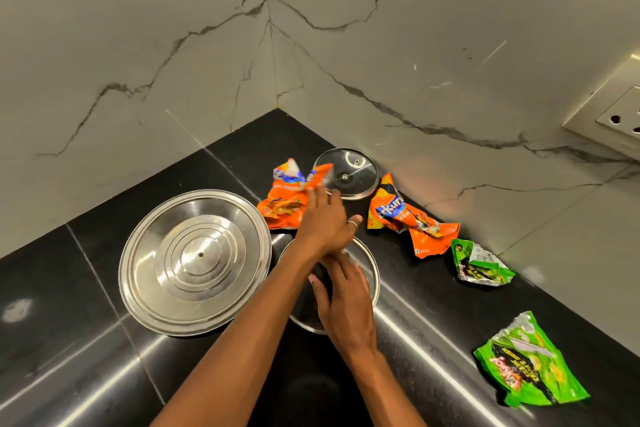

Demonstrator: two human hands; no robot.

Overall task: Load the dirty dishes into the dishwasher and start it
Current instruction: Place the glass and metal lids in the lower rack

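A small round steel plate (pixel 372 274) lies on the black counter (pixel 86 340), mostly covered by my arms. My right hand (pixel 343 302) rests on top of it with fingers pointing away from me; a grip is not visible. My left hand (pixel 323 222) reaches past the plate and pinches a crumpled orange snack wrapper (pixel 284 204), whose top edge is blurred. A large steel lid (pixel 194 260) lies flat to the left of the plate. Behind my left hand a glass lid (pixel 353 173) with a steel rim rests near the wall.
A second orange wrapper (pixel 408 218) and two green wrappers (pixel 479 263) (pixel 526 364) lie along the right wall. Marble walls meet in a corner (pixel 277 104) behind the counter. A wall socket (pixel 620 114) sits at the right.
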